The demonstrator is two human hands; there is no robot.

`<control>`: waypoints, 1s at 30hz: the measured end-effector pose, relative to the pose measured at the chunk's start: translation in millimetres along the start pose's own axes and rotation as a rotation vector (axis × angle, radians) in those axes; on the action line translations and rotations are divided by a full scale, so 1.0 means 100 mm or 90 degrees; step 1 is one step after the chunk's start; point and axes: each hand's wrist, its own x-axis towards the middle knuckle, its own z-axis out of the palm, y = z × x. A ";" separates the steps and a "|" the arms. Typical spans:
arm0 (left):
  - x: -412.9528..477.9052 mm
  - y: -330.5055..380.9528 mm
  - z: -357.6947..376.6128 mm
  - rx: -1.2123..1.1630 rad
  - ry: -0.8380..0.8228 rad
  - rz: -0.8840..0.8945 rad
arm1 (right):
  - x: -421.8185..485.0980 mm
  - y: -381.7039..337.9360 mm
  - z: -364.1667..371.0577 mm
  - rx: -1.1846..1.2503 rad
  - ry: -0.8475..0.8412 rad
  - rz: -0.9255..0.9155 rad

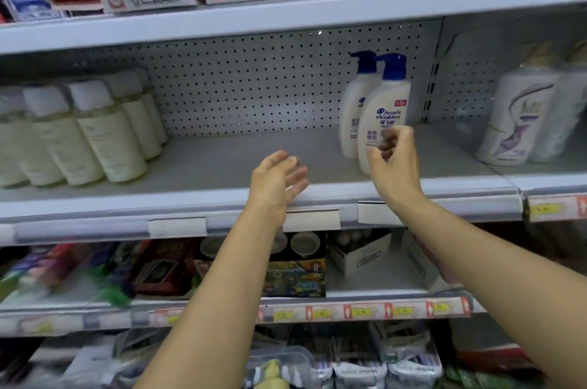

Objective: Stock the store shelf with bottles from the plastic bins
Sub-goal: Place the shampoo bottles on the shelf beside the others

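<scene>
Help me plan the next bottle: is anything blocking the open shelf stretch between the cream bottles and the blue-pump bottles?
Nothing visible blocks it. The shelf between the cream bottles and the blue-pump bottles shows only bare board. The left hand and right hand hover at its front edge, holding nothing.

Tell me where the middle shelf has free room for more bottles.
Bare shelf runs from the pale bottles at left to the two pump bottles at right, back to the pegboard. A narrow strip lies right of the pump bottles. The left end is crowded.
</scene>
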 end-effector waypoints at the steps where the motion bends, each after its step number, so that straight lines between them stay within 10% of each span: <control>1: -0.08 0.02 -0.09 0.000 -0.005 -0.002 | -0.09 -0.06 0.06 0.018 -0.014 -0.001; 10: -0.50 -0.18 -1.09 0.109 -0.033 -0.077 | -1.15 -0.10 0.73 0.063 -0.221 -0.002; 30: -0.78 -2.37 -2.80 0.206 0.098 -0.577 | -3.46 1.83 1.52 -0.274 -0.593 0.579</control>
